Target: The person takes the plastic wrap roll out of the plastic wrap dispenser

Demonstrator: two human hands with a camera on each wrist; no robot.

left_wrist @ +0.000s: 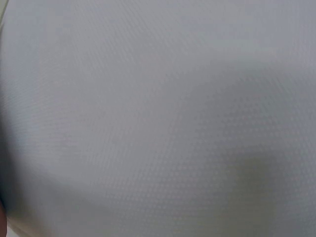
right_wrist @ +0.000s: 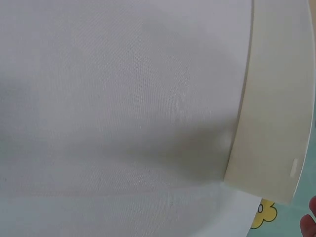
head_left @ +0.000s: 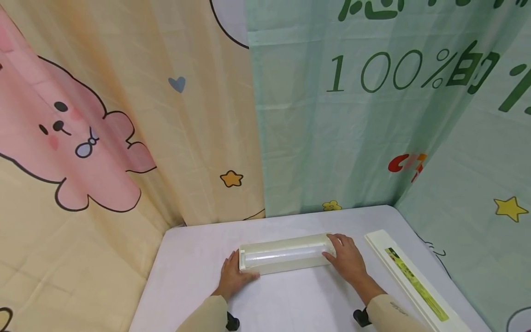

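Observation:
A long cream plastic box (head_left: 274, 267), which looks like a cling film dispenser with its top off, lies on the white table. Inside it is a clear, shiny roll (head_left: 284, 254). My left hand (head_left: 234, 276) holds the box's left end, fingers along the end and thumb at the near bottom corner. At the other end, my right hand (head_left: 346, 258) grips the box, with its thumb over the near side and fingers at the far corner. The right wrist view shows the box's side (right_wrist: 274, 98) and some fingertips (right_wrist: 308, 224). Mostly blurred white cloth fills the left wrist view.
A long cream lid (head_left: 377, 239) with a yellow-green label (head_left: 416, 283) lies slantwise on the table's right side. White cloth covers the table (head_left: 199, 258). Printed curtains, one yellow (head_left: 199, 138) and one green (head_left: 298, 138), hang close behind and beside it.

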